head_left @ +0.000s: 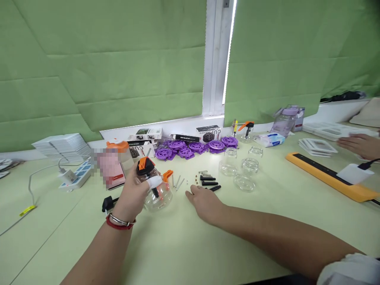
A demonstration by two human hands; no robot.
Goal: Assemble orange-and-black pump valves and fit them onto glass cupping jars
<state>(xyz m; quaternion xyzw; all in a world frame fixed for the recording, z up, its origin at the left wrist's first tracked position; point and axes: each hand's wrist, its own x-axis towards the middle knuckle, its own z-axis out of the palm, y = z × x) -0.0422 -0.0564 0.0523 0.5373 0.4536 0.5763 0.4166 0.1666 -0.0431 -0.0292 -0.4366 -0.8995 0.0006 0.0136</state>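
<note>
My left hand (132, 196) grips a clear, round spray bottle (159, 200) by its black and orange head, holding it tilted above the table. A black tube hangs inside it. My thumb wears a white covering. My right hand (205, 202) rests low over the table, thumb and forefinger slightly apart beside tiny brown pieces (196, 181). Just past its fingertips lie several black tubes (209, 183) and metal springs (204, 174). Between my hands are an orange trigger (167, 175) and thin metal pins (178, 183). Whether a tiny piece touches my right fingertips is too small to see.
Clear bottles (244, 183) stand right of centre. Behind are purple plastic parts (196, 147), boxes (209, 134) and another spray bottle (247, 132). A phone (112, 170) and a white power strip (80, 177) lie left. An orange power strip (323, 177) and another person's hand (360, 145) are right.
</note>
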